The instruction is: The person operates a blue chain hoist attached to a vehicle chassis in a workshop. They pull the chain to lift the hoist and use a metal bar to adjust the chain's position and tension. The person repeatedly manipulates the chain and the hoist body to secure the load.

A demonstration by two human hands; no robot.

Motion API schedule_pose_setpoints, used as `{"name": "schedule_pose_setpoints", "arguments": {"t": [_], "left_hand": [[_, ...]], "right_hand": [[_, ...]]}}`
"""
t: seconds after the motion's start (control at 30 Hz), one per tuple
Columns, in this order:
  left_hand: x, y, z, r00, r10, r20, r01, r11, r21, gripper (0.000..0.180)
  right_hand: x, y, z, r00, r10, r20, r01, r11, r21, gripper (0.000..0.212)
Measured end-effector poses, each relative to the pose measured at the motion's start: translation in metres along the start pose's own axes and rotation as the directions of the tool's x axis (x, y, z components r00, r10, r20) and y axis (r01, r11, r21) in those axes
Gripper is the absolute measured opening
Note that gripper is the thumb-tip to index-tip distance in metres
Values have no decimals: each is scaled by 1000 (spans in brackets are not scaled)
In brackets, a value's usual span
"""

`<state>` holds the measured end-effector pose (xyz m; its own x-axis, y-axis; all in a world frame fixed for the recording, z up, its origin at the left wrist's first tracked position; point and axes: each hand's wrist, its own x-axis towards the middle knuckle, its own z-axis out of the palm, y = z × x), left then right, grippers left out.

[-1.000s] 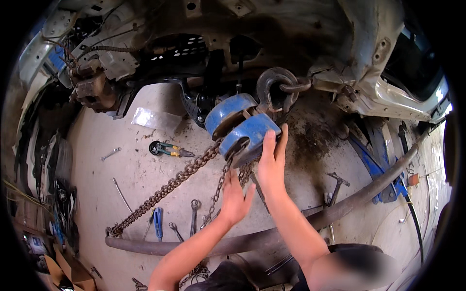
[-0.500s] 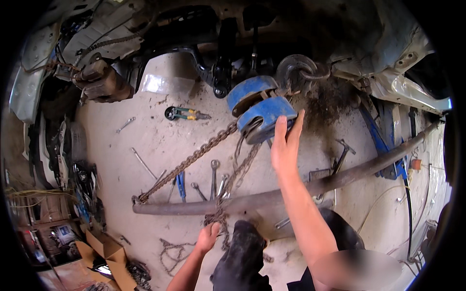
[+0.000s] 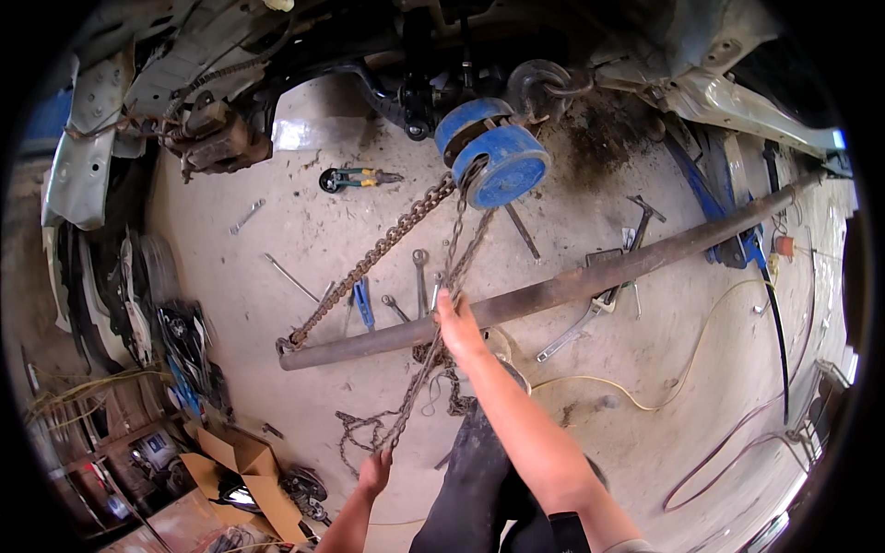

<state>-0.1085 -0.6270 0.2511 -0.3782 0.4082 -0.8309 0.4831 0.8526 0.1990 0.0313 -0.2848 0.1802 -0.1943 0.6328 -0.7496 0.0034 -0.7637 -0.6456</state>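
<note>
A blue chain hoist (image 3: pixel 505 168) hangs from a large hook (image 3: pixel 535 88) under the vehicle body. Its thin hand chain (image 3: pixel 458 241) drops toward me. My right hand (image 3: pixel 458 327) is closed round that chain, just in front of a long rusty pipe (image 3: pixel 369 347). Lower down and to the left, my left hand (image 3: pixel 374 472) grips the same chain, which slants between the two hands. A thicker rusty load chain (image 3: pixel 383 247) stretches from the hoist to the pipe's left end. Loose chain (image 3: pixel 358 429) lies on the floor beside my left hand.
Wrenches (image 3: pixel 420 269), blue-handled pliers (image 3: pixel 363 304), an adjustable wrench (image 3: pixel 567 336) and a hammer (image 3: pixel 645 219) lie around the pipe. A blue jack (image 3: pixel 747 244) stands at right. An open cardboard box (image 3: pixel 241 461) sits at lower left. A yellow cable (image 3: pixel 636 405) crosses the floor.
My right hand has come down from the hoist onto the hand chain. My left hand has moved lower, and the chain between hoist and hands now runs straighter. The hoist has turned.
</note>
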Motion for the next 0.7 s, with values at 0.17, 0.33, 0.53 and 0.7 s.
{"name": "schedule_pose_setpoints", "arguments": {"t": [0.17, 0.33, 0.53, 0.7], "left_hand": [[-41, -93, -13, 998, -56, -3, 56, 987, 153, 52], [-34, -155, -52, 988, -155, 14, 130, 876, 463, 53], [47, -84, -104, 982, 164, -98, -118, 923, 367, 42], [84, 23, -110, 884, 445, -143, -374, 857, 354, 46]], "right_hand": [[-41, 9, 29, 988, 64, -140, -40, 985, 169, 51], [-60, 65, 38, 944, -157, -292, 170, 985, 20, 33], [-130, 69, 54, 888, -292, -355, 108, 883, -458, 27], [-181, 152, 95, 952, -164, -258, 5, 853, -523, 28]]}}
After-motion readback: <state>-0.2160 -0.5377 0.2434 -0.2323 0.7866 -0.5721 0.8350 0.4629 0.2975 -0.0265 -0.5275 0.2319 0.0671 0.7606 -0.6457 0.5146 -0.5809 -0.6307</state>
